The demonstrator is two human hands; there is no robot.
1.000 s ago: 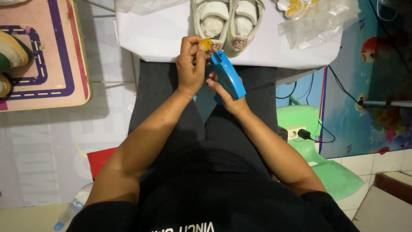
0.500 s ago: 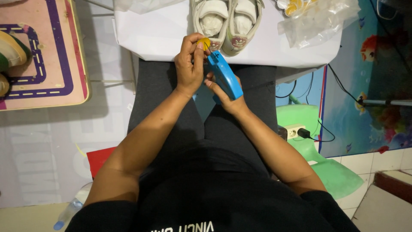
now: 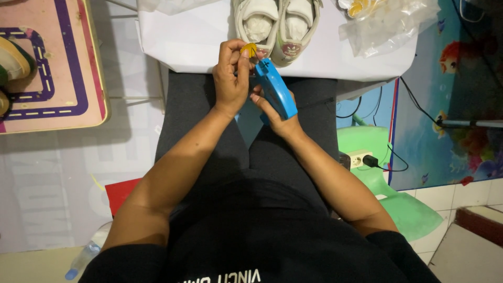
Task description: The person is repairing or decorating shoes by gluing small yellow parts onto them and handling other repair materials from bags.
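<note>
My right hand grips a blue handheld tagging tool, its tip pointing up toward the table edge. My left hand pinches a small yellow piece right at the tool's tip. Both hands are held over my lap, just in front of a white table. A pair of white shoes stuffed with paper stands on the table directly beyond my hands.
A clear plastic bag with small yellow pieces lies at the table's right. A pink and purple mat board stands at the left. A green plastic chair and a power strip are at the right, a plastic bottle by my left side.
My hands have stayed in nearly the same place. The blue tool's tip and the yellow piece remain pressed together with only slight finger shifts.
</note>
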